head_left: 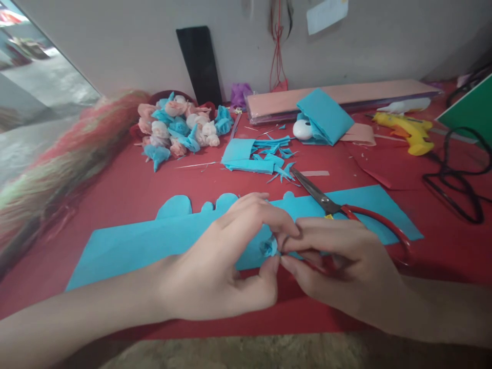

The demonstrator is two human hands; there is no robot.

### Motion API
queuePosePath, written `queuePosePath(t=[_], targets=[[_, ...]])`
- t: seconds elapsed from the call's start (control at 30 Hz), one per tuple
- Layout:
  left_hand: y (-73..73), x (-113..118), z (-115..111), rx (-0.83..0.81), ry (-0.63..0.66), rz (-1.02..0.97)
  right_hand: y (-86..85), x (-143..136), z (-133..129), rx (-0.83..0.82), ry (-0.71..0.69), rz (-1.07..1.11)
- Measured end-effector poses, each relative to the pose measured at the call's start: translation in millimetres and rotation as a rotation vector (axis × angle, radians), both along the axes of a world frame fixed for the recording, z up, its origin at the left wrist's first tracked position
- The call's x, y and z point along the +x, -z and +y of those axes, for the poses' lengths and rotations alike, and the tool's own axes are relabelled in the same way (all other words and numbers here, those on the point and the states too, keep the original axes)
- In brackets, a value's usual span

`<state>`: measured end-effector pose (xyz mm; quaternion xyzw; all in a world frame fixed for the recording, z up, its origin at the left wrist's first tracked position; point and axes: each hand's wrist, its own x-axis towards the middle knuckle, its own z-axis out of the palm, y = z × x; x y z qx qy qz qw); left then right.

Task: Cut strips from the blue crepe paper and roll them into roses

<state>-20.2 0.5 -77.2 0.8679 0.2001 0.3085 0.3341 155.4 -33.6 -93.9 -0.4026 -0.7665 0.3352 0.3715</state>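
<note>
Between the fingertips of both hands is a small blue paper flower (268, 248), its rolled petals facing left. My left hand (230, 261) pinches it at the base with thumb and fingers. From the other side, my right hand (342, 261) grips the same base between thumb and forefinger. Beneath the hands lies a long strip of blue crepe paper (149, 241), with rounded blue cut pieces (175, 206) along its far edge. Scissors with red handles (326, 202) rest on the strip, just beyond my right hand.
A pile of pink, white and blue paper flowers (180, 123) sits at the back left. Behind the strip lie blue paper scraps (249, 155) and a folded blue sheet (326, 115). A yellow glue gun (407, 130) with a black cord (448, 182) is at right; a fringed bundle (69, 154) at left.
</note>
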Motion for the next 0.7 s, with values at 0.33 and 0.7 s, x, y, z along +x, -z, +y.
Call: queuePosePath(t=[0.33, 0.7], targets=[[-3.5, -2, 2, 0.057, 0.051, -0.086, -0.3, 7, 7, -0.079, -0.105, 0.202], [-2.5, -6, 3, 0.244, -0.030, -0.074, -4.8, 2, 8, -0.486, -0.128, 0.361]])
